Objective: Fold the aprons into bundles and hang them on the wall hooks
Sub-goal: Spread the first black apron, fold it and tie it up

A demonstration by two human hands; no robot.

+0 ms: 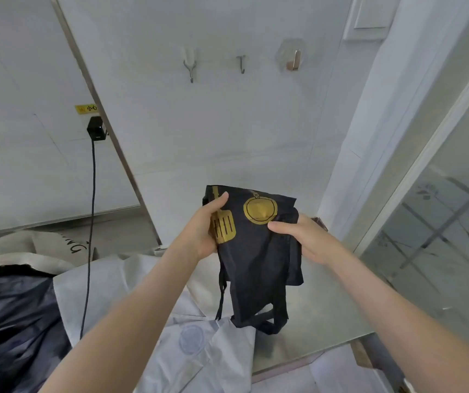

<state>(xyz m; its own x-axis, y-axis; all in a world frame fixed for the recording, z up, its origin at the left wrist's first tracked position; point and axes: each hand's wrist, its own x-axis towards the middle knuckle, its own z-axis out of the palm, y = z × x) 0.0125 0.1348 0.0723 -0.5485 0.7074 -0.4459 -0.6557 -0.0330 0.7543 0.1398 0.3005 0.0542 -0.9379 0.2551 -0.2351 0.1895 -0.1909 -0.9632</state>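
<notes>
"Between the fingers of the two hands, what does the person hold?"

"A folded black apron (256, 256) with gold kitchen prints. The left hand (202, 231) grips its left edge, with the thumb laid over the front just above a gold spatula print and the other fingers curled behind the cloth. The right hand (310, 242) pinches the right edge, with the thumb on the front just below a round gold print and the fingers hidden behind."

"And below the fingers?"

"The apron hangs down from them, its straps dangling over a steel table top (327, 313). A pale cloth (213, 350) lies under the left forearm, and a dark cloth (15, 321) is heaped farther left."

"Above them?"

"Three wall hooks, well apart from both hands: a forked hook (190, 66) above the left fingers, a thin hook (241, 63) over the apron, and a flat hook (294, 60) above the right fingers. Up and left of the left hand, a black plug (96, 128) sits on the wall, and its cable (93, 208) drops straight down."
</notes>
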